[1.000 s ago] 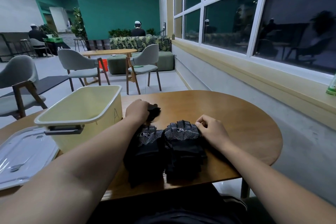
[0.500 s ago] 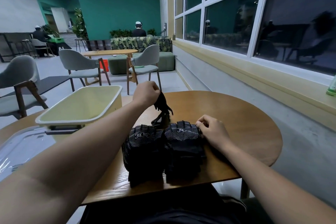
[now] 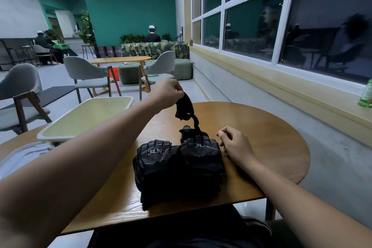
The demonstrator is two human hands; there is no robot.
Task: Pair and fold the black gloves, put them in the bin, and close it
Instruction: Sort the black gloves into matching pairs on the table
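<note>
Glove (image 3: 184,104) dangles pinched in left hand (image 3: 167,93) above folded stacks (image 3: 177,167); right hand (image 3: 236,147), loosely curled and empty, rests on table (image 3: 271,147) beside stacks.

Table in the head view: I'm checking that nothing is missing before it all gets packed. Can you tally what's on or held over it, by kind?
Glove bundles: 2
Loose glove, pinched by the left hand: 1
Bin: 1
Clear lid: 1
Total: 5
</note>
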